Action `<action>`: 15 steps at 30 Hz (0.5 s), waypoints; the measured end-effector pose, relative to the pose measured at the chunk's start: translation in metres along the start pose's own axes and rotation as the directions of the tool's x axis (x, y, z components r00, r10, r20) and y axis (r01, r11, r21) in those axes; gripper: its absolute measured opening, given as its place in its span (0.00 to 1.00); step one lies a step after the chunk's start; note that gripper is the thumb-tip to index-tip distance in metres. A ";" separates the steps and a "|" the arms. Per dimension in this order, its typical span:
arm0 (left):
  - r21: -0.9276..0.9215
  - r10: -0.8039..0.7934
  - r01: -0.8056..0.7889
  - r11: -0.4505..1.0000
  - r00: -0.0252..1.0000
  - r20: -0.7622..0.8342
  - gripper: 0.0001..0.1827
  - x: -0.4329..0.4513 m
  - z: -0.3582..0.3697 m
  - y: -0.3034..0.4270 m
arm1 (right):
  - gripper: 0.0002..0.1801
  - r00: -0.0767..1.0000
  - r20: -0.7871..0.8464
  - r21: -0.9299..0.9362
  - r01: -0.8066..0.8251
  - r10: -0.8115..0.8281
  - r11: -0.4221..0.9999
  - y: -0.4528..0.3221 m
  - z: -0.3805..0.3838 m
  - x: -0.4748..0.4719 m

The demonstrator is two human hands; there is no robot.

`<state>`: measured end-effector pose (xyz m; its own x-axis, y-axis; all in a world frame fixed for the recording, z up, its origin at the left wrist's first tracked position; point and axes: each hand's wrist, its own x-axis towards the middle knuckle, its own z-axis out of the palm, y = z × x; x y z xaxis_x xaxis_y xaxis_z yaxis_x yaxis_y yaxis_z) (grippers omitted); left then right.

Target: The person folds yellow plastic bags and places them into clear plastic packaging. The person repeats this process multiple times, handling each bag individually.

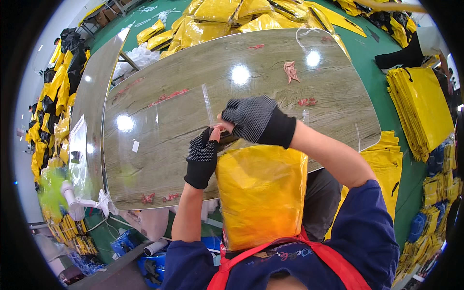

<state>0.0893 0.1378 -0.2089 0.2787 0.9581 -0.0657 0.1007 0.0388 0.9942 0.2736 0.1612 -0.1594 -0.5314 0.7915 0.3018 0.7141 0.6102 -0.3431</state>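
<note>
Against my body, in front of the table edge, stands a clear plastic bag with a folded yellow item inside. My left hand, in a black fingerless glove with grip dots, pinches at the upper left corner of the bag. Beside it my right hand, gloved alike, reaches across the bag's top with its fingertips against the left ones. What the fingertips pinch is blurred and partly hidden; it looks like the bag's clear edge. A narrow clear strip lies just beyond them on the wood-grain table.
On the table lie red scraps, a pink crumpled piece and a white label. Bagged yellow packs are heaped behind it. Yellow stacks stand at right. A white stand is near the left corner.
</note>
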 end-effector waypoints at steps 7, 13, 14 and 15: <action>0.325 0.165 -0.172 0.930 0.985 0.049 0.16 -0.008 0.001 0.007 | 0.08 0.988 0.058 -0.064 0.150 -0.146 0.987 -0.003 0.001 0.005; -0.007 -0.014 0.014 1.000 0.996 -0.084 0.22 -0.011 -0.004 0.015 | 0.12 0.904 -0.013 0.337 -0.399 0.428 0.853 0.144 -0.037 0.009; -0.184 -0.027 0.004 0.983 0.993 -0.119 0.22 -0.012 0.000 0.012 | 0.12 0.846 -0.085 0.355 -0.467 0.526 0.810 0.173 -0.068 -0.011; -0.202 -0.020 -0.005 0.979 0.992 -0.123 0.22 -0.012 0.000 0.010 | 0.13 0.781 -0.140 0.375 -0.527 0.608 0.763 0.187 -0.092 -0.036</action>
<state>0.0874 0.1269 -0.1983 0.1567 0.9848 -0.0746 -0.0957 0.0903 0.9913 0.4683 0.2442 -0.1524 0.0829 0.9850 0.1517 0.6539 0.0611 -0.7541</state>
